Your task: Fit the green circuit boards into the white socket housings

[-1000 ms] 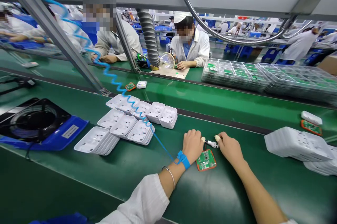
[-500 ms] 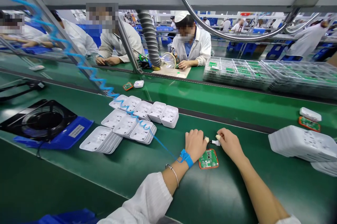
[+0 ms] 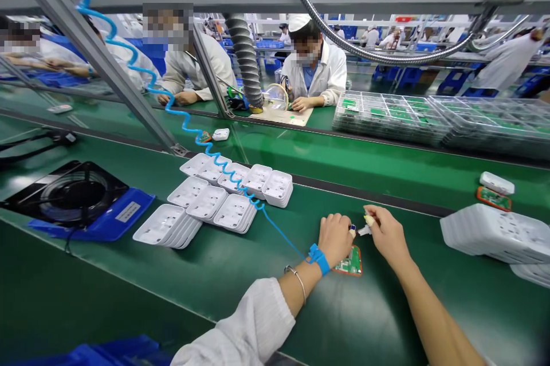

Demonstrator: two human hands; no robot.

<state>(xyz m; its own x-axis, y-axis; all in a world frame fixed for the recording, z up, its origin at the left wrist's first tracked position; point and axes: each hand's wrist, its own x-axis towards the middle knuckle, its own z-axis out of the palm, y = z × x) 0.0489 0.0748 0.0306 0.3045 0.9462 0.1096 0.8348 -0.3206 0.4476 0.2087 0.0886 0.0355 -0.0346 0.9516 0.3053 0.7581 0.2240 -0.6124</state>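
My left hand, with a blue strap round its wrist, is closed over the upper left of a green circuit board edged in orange. A small dark part shows at its fingertips, which wear pale finger covers. My right hand pinches a small white plastic piece between thumb and forefinger, just right of the dark part. Whether the two small pieces touch, I cannot tell. The board lies flat on the green bench, partly hidden by my left hand.
Stacked white plastic covers stand to the left, with another stack at the right. A black fan lies far left. A coiled blue cord runs to my wrist strap. Across the bench, a co-worker sits near clear trays.
Both hands have shifted slightly right with the small pieces, and my left hand now covers more of the board. The blue cord has swung and stretched.
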